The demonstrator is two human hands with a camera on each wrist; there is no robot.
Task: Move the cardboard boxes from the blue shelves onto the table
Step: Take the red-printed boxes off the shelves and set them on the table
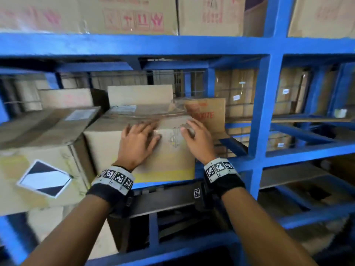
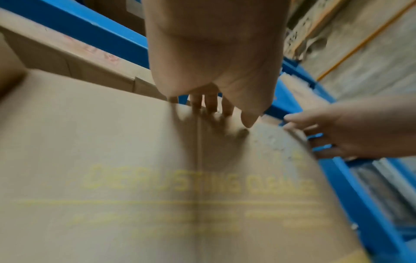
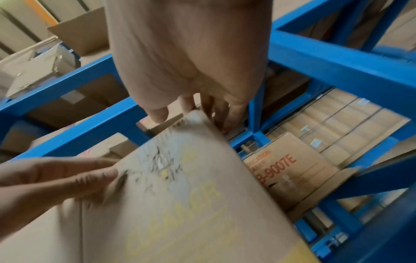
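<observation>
A cardboard box [image 1: 163,156] with faded yellow print stands at the front of the middle blue shelf [image 1: 230,167]. My left hand [image 1: 151,131] lies over its top front edge, fingers fairly straight on the lid and thumb on the front face. My right hand [image 1: 189,129] holds the box's top right corner, fingers wrapped round the side edge. In the left wrist view the left hand [image 2: 213,106] touches the box [image 2: 135,160] at its upper edge. The right hand [image 3: 198,113] hooks over the box [image 3: 180,195] at its corner in the right wrist view.
A larger box with a black-and-white diamond label [image 1: 44,177] sits tight against the left. A red-printed box [image 1: 207,112] stands behind on the right. A blue upright [image 1: 263,112] is close to the right. The upper beam [image 1: 134,45] carries more boxes [image 1: 115,14].
</observation>
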